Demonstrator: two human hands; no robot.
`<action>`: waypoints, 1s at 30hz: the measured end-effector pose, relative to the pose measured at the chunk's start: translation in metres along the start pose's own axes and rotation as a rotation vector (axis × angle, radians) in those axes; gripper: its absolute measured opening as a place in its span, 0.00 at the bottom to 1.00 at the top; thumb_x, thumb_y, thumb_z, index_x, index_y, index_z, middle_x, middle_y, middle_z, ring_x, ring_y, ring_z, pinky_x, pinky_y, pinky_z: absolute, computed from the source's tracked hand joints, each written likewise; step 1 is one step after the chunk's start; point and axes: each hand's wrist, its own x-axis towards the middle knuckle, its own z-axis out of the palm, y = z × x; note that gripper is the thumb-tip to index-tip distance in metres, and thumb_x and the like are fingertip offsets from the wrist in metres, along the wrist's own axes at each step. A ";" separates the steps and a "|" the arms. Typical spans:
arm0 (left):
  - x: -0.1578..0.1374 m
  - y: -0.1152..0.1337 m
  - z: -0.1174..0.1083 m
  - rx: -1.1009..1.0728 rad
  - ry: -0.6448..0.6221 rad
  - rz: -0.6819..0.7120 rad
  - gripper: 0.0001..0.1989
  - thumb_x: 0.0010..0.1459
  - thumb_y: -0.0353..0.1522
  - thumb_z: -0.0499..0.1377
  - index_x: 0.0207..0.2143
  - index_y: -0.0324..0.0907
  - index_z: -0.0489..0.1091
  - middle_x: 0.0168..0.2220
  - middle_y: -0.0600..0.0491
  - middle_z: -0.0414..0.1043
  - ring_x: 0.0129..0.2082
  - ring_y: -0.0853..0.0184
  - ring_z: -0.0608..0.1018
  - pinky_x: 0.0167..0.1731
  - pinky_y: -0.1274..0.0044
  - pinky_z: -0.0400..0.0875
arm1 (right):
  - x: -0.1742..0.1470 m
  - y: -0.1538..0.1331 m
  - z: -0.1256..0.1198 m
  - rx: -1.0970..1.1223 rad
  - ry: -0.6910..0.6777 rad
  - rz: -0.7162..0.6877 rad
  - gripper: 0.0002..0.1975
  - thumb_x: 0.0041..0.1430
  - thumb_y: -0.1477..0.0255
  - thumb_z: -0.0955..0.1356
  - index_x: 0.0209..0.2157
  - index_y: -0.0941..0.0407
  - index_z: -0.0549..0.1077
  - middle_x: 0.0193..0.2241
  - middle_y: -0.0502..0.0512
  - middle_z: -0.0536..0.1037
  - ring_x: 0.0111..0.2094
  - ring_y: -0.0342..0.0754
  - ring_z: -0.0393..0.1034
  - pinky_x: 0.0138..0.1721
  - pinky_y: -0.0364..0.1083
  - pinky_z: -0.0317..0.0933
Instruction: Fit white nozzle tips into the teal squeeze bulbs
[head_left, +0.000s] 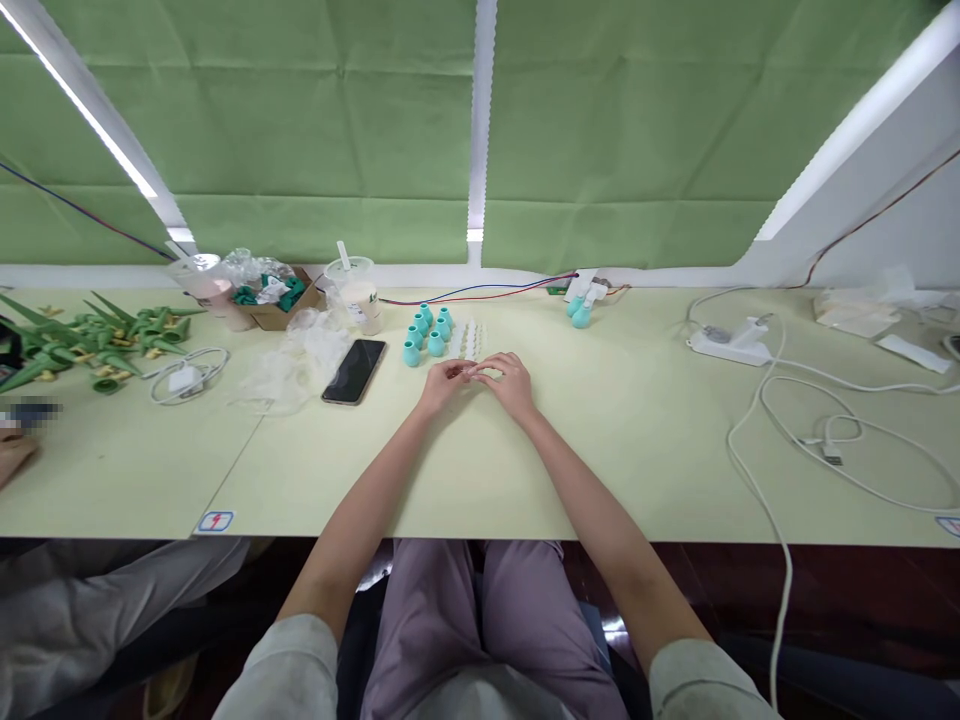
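My left hand [444, 384] and my right hand [510, 383] meet over the table, fingertips pinched together. Whatever lies between them is small and pale, too tiny to name. Just beyond my fingers are rows of small white pieces [470, 338] on the tabletop. Left of those rows, several turquoise vase-shaped pieces [436, 343] stand in a cluster, their open necks facing up. A black phone [355, 372] lies to the left of my left hand. Two more turquoise pieces [581, 316], with something white by them, sit farther back on the right.
Crumpled clear plastic [296, 365], a lidded cup [361, 300] and a cardboard box [281, 316] stand at back left. Green plant-like pieces [105, 340] heap at far left, near a coiled charger cable [184, 378]. White cables [757, 420] trail from a power strip [729, 346] on the right.
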 end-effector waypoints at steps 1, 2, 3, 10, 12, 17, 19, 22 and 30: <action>0.000 0.000 -0.001 -0.001 -0.008 -0.004 0.19 0.49 0.41 0.62 0.38 0.35 0.74 0.34 0.46 0.76 0.32 0.67 0.75 0.37 0.73 0.69 | 0.001 0.000 -0.001 0.021 -0.004 0.009 0.06 0.55 0.64 0.68 0.31 0.49 0.77 0.32 0.51 0.76 0.38 0.48 0.65 0.42 0.47 0.60; 0.000 0.000 -0.001 -0.004 -0.013 -0.009 0.19 0.49 0.41 0.62 0.38 0.35 0.74 0.35 0.46 0.76 0.33 0.66 0.75 0.37 0.73 0.69 | 0.002 0.000 -0.001 0.045 -0.006 0.021 0.07 0.54 0.64 0.68 0.31 0.50 0.77 0.33 0.51 0.76 0.38 0.48 0.66 0.41 0.47 0.60; 0.001 0.000 -0.001 -0.011 -0.014 -0.013 0.20 0.49 0.41 0.62 0.39 0.35 0.74 0.35 0.46 0.76 0.33 0.66 0.76 0.38 0.73 0.70 | 0.003 0.001 -0.002 0.074 -0.007 0.039 0.07 0.53 0.63 0.69 0.32 0.50 0.77 0.33 0.51 0.76 0.38 0.48 0.66 0.40 0.47 0.61; 0.000 0.005 -0.001 0.025 0.031 0.002 0.22 0.48 0.43 0.62 0.40 0.35 0.74 0.34 0.45 0.76 0.31 0.66 0.76 0.37 0.72 0.70 | 0.004 0.002 0.001 0.530 -0.081 0.345 0.16 0.48 0.61 0.70 0.37 0.53 0.77 0.38 0.54 0.78 0.37 0.49 0.72 0.34 0.47 0.67; -0.001 0.007 -0.001 0.016 0.028 -0.010 0.23 0.49 0.42 0.62 0.43 0.35 0.73 0.35 0.44 0.76 0.33 0.65 0.76 0.38 0.71 0.70 | 0.003 0.004 0.005 0.621 -0.101 0.426 0.17 0.45 0.61 0.71 0.37 0.54 0.77 0.36 0.54 0.79 0.36 0.50 0.73 0.36 0.48 0.69; -0.002 0.011 -0.001 0.051 0.047 0.001 0.24 0.49 0.41 0.63 0.44 0.33 0.72 0.33 0.45 0.77 0.31 0.66 0.76 0.38 0.71 0.70 | 0.001 0.012 0.011 0.703 -0.096 0.459 0.19 0.42 0.61 0.73 0.37 0.55 0.78 0.34 0.54 0.80 0.37 0.51 0.74 0.44 0.50 0.67; -0.003 0.013 0.000 0.086 0.058 0.021 0.23 0.49 0.41 0.62 0.43 0.34 0.73 0.31 0.46 0.77 0.30 0.66 0.76 0.37 0.72 0.71 | 0.001 0.012 0.010 0.725 -0.101 0.462 0.20 0.42 0.61 0.73 0.38 0.56 0.77 0.35 0.55 0.80 0.39 0.51 0.74 0.46 0.50 0.66; -0.003 0.016 0.000 0.125 0.072 0.051 0.21 0.49 0.41 0.62 0.41 0.35 0.75 0.33 0.45 0.77 0.30 0.66 0.76 0.36 0.73 0.71 | 0.002 0.010 0.009 0.766 -0.127 0.474 0.22 0.41 0.60 0.73 0.38 0.56 0.77 0.37 0.55 0.79 0.41 0.52 0.73 0.48 0.50 0.65; -0.004 0.012 0.002 0.166 0.109 0.069 0.20 0.50 0.41 0.60 0.39 0.35 0.75 0.32 0.46 0.77 0.30 0.65 0.76 0.34 0.73 0.71 | 0.002 0.011 0.012 0.835 -0.094 0.522 0.20 0.39 0.61 0.74 0.34 0.57 0.77 0.34 0.55 0.80 0.37 0.50 0.74 0.45 0.50 0.66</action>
